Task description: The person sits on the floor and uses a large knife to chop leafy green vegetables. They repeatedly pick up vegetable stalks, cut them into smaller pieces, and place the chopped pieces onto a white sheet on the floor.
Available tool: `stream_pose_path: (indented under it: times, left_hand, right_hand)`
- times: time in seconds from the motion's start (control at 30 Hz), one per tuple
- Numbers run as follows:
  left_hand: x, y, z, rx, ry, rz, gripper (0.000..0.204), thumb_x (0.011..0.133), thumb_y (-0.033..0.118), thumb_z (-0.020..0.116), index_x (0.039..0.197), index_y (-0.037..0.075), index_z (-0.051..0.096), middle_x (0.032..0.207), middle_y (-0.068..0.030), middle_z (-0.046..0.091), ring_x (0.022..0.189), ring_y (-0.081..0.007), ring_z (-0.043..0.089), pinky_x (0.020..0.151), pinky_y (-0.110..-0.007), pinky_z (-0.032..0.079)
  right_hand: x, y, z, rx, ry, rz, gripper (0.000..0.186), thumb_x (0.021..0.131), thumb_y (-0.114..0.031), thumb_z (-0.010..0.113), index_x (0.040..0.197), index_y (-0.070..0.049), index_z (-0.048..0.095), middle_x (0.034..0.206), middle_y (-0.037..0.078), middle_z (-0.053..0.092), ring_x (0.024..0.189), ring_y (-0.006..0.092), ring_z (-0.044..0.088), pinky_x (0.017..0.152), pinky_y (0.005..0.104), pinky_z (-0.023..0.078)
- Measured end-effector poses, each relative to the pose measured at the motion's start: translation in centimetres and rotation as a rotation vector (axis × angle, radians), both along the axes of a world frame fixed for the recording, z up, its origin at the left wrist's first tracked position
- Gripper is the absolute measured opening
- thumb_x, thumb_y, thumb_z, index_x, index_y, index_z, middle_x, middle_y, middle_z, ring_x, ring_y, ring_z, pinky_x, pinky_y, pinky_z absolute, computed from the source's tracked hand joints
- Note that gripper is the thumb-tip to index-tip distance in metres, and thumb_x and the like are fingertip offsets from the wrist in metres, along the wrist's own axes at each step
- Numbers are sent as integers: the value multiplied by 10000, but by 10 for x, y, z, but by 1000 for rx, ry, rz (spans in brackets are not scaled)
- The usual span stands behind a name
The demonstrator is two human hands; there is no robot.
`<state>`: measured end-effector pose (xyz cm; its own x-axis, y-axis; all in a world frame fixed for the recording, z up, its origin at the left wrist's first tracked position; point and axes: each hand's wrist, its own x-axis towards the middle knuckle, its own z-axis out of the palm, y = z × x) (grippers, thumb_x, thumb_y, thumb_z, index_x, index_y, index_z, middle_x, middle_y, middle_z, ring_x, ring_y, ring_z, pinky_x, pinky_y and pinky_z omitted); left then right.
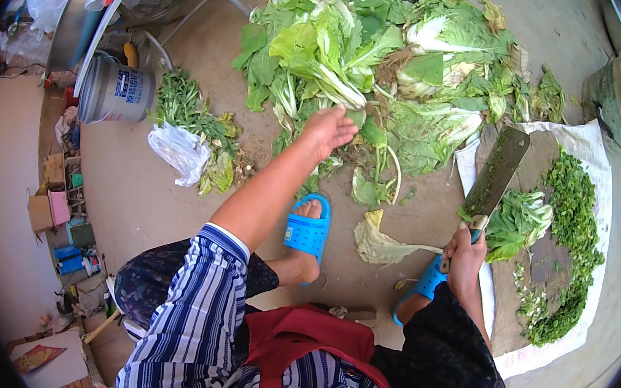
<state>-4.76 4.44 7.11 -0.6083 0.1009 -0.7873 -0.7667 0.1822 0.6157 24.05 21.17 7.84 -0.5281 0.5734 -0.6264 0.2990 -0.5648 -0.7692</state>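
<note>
My left hand is stretched out ahead of me over the floor, fingers loosely extended and unclosed, gripping nothing that I can see. Just beyond its fingertips is the white stalk end of a leafy cabbage on the near side of the heap. I can't tell whether my fingers touch that stalk or only sit close in front of it. The cabbage's long axis slants away from me: stalk end toward my left hand, green leaves fanning out farther ahead and to that hand's left. My left hand is clearly the nearer one; my right hand is well apart from it, back and to the right.

That right hand is closed around the handle of a cleaver, whose blade points ahead and slightly right. Just to the right of the blade, ahead of my right hand, a smaller bunch of greens rests on the wooden board, leaves toward me, white base outward. Chopped greens curve along the board's far right side.
</note>
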Motion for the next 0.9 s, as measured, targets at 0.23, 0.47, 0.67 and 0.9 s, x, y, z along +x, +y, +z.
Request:
stream_pose_path:
  times: [0.23, 0.47, 0.67, 0.9]
  left_hand:
    - [13, 5, -1, -718, 1599, -1154, 387, 722, 39, 594, 1101, 68, 522, 1113, -143, 499, 1081, -304, 465, 901, -415, 391]
    - [-34, 18, -18, -725, 1727, -1257, 168, 630, 28, 570, 781, 98, 597, 800, -53, 517, 857, -246, 509, 773, -363, 423]
    - [-27, 8, -37, -604, 1589, -1438, 165, 658, 36, 571, 800, 106, 618, 821, -54, 522, 878, -245, 515, 737, -359, 449]
    - [-27, 17, -47, -685, 1422, -1397, 61, 707, 66, 591, 762, 92, 589, 822, -80, 525, 840, -262, 533, 718, -377, 465]
  right_hand:
    - [3, 1, 1, 22, -15, 10, 143, 904, -143, 515, 844, -63, 413, 578, -9, 419, 416, 67, 388, 379, 230, 357]
    - [9, 1, 0, 32, -58, 35, 135, 895, -140, 524, 842, -56, 434, 563, -8, 423, 412, 71, 400, 378, 228, 355]
    - [10, 2, 5, 51, -65, 78, 129, 895, -126, 506, 825, -56, 423, 563, -6, 409, 425, 71, 389, 386, 231, 350]
    - [17, 1, 6, 41, -130, 129, 124, 892, -133, 511, 841, -45, 442, 565, 0, 419, 424, 79, 399, 387, 234, 351]
